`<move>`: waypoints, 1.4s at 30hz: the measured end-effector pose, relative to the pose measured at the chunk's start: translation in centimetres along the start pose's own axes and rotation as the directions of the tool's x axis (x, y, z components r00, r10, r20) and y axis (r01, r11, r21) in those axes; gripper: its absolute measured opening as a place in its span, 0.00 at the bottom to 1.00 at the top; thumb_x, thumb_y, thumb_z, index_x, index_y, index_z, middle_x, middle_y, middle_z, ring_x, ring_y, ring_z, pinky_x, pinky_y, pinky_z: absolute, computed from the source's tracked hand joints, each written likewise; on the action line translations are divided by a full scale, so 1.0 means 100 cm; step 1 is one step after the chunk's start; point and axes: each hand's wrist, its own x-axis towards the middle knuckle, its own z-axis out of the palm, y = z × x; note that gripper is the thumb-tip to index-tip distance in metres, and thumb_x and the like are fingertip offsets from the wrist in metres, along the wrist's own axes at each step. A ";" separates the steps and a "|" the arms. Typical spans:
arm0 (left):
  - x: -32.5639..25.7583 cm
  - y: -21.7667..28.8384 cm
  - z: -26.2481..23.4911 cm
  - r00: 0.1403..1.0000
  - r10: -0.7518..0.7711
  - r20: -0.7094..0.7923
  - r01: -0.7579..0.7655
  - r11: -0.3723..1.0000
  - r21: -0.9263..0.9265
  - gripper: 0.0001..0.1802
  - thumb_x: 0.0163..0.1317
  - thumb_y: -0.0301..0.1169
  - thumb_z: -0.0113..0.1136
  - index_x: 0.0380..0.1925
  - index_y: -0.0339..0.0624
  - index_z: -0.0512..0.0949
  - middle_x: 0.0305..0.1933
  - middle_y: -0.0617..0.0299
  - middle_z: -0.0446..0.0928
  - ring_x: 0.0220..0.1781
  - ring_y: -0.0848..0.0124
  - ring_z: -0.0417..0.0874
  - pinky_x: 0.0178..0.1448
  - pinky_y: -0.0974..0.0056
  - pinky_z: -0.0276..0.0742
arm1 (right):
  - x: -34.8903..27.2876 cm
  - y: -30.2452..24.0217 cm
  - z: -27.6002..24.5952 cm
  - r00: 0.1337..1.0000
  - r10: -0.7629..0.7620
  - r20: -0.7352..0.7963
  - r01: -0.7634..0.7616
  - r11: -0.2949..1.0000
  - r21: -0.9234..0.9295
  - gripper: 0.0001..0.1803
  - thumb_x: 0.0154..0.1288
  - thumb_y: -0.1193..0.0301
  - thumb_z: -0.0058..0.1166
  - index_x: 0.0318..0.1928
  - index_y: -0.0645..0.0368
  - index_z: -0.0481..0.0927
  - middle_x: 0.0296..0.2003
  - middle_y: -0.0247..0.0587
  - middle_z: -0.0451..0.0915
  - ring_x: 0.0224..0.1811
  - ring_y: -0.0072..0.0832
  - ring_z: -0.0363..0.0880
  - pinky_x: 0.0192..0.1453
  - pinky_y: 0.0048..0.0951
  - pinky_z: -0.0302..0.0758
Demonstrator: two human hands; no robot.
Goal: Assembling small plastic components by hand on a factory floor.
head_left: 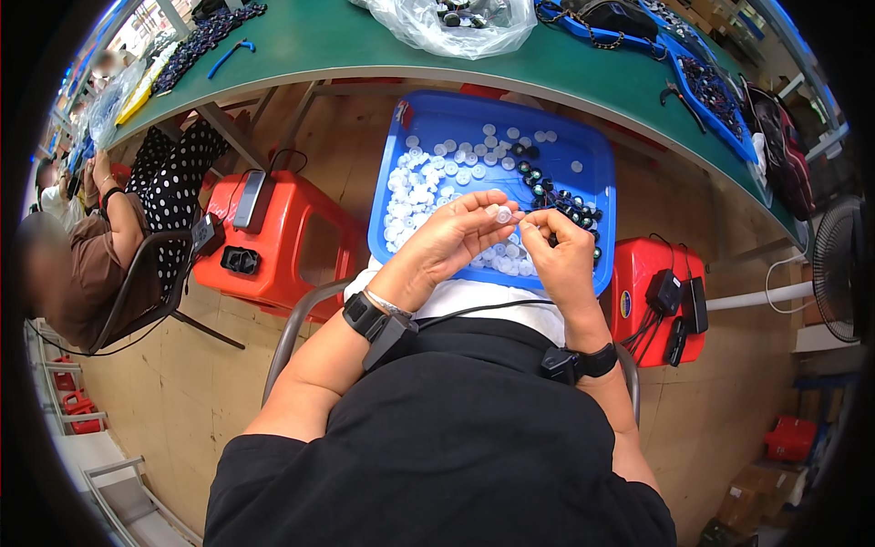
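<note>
The left hand (451, 239) was raised over the lap with its fingers closed on a small white round cap (503, 214), pinched at the fingertips. The right hand (561, 251) met it from the opposite side, its fingertips closed and touching the same cap; whether a second small part sat between them could not be told. The two hands were together, fingertip to fingertip. Each wrist carried a black band with a small black unit attached.

Both hands were positioned directly above a blue plastic tray (583, 150) resting on the person's lap. The tray's left and centre portions held a loose scatter of white caps (415, 187) of the same kind. Its right portion held a string of dark round beads (551, 191) running toward the right hand.

Beyond the tray stood a green workbench (346, 41) bearing a clear plastic bag (456, 27) and further blue trays (720, 100) of dark parts. Two red plastic stools (292, 237) stood under the bench, one on each side of the lap tray, each carrying black devices and cables. At the left, another person (91, 264) sat on a chair. A fan (843, 269) stood at the right edge.
</note>
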 end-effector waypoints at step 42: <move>-0.001 -0.003 -0.001 0.997 -0.078 -0.017 0.079 0.993 0.086 0.12 0.63 0.31 0.61 0.46 0.42 0.75 0.43 0.65 0.79 0.45 0.75 0.80 0.46 0.73 0.76 | 0.000 0.005 0.002 0.999 -0.044 -0.028 0.042 0.995 -0.087 0.03 0.57 0.76 0.59 0.31 0.62 0.83 0.12 0.25 0.67 0.15 0.10 0.62 0.19 0.19 0.59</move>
